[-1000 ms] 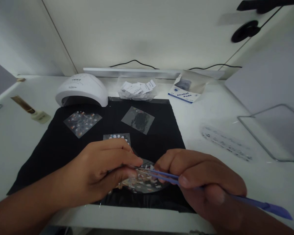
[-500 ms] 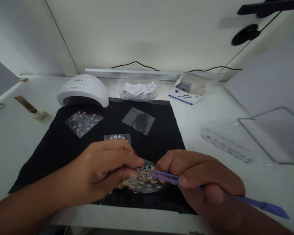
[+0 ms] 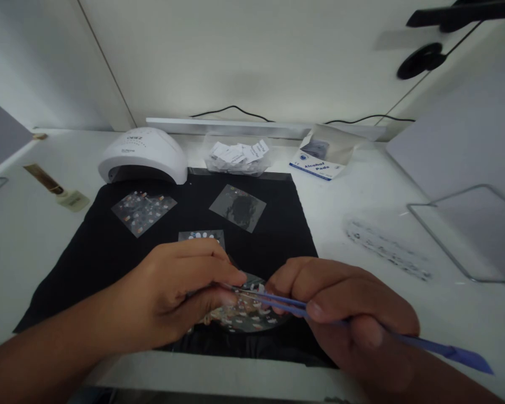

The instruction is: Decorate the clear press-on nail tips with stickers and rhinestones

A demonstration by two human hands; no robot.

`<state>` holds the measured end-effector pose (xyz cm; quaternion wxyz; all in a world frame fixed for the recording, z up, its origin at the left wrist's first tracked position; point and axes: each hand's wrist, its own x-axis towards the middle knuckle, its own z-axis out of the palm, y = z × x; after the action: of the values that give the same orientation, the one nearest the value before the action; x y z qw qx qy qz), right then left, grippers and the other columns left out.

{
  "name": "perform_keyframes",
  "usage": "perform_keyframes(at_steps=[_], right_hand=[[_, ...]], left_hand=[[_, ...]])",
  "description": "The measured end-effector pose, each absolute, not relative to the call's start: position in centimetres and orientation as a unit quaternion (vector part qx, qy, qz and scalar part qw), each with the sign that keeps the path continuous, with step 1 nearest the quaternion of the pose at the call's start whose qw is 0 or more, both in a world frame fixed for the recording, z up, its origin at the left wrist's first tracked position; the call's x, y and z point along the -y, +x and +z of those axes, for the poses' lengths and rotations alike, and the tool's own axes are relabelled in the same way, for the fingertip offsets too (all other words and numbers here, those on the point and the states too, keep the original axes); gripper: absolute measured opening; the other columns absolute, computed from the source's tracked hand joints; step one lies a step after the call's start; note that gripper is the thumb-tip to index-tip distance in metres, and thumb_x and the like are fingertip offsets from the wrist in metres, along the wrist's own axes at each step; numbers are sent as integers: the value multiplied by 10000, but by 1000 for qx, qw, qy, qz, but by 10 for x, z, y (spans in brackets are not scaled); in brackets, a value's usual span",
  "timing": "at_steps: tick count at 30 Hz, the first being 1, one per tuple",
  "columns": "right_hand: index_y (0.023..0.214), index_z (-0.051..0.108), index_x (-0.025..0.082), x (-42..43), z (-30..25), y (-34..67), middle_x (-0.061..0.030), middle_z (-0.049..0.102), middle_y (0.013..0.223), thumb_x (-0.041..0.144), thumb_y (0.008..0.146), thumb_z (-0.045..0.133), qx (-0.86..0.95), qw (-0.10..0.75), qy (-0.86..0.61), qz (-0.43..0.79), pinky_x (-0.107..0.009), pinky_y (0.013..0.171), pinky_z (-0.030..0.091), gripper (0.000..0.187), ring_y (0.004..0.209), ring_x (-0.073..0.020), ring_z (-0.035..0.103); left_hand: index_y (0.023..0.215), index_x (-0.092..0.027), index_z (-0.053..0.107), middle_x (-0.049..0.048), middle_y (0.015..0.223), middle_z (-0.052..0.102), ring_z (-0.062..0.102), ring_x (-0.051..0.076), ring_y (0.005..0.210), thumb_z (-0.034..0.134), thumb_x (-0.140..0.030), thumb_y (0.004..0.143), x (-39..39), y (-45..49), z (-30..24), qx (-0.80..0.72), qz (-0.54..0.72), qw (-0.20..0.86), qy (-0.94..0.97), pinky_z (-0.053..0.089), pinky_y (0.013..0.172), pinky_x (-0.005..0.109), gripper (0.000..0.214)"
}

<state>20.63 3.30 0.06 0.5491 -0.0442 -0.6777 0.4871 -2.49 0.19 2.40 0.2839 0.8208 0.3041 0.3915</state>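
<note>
My right hand [image 3: 353,314] pinches blue tweezers [image 3: 404,338], whose tips point left to the fingertips of my left hand [image 3: 172,297]. The left thumb and forefinger are pressed together at the edge of a clear sticker sheet [image 3: 246,317] with small coloured shapes, low over the near edge of a black mat [image 3: 286,235]. What sits between the tweezer tips is too small to make out. More sticker sheets lie on the mat: one [image 3: 143,210] at the left, one [image 3: 237,207] in the middle, one [image 3: 202,235] just behind my left hand.
A white nail lamp [image 3: 143,154] stands at the mat's back left. Behind the mat are a bag of white packets [image 3: 238,154] and an alcohol pads box [image 3: 320,160]. A small bottle [image 3: 56,188] lies at the left. A wire stand [image 3: 463,230] is at the right.
</note>
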Motion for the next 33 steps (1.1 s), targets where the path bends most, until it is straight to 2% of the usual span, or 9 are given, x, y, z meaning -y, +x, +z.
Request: perform_keyframes(at_steps=[12,28,33], right_hand=[[1061,750,136,-31,3,206,-65,618,705,249,992,502,677,550,-61,485,-377,555,593,281,606,-192,634],[1101,744,181,-33,0,208,-67,622,693,278,990,496,700,542,-73,459,-395,535,604,288,578,-200,625],[1079,748,150,-33,1,206,-63,611,686,262,992,500,694,546,-58,466,-389,554,602,286,591,-195,623]], left_hand=[[1074,-96,662,52,909,674,631,87,782,627,-85,937,-2,-25,24,-302,390,288,821,511,681,156,142],[1066,-132,665,66,903,703,676,131,787,622,-115,940,-3,-26,25,-316,382,287,820,545,673,211,134],[1059,-150,664,67,898,708,688,149,797,628,-127,939,-3,-26,25,-325,377,296,815,547,668,233,128]])
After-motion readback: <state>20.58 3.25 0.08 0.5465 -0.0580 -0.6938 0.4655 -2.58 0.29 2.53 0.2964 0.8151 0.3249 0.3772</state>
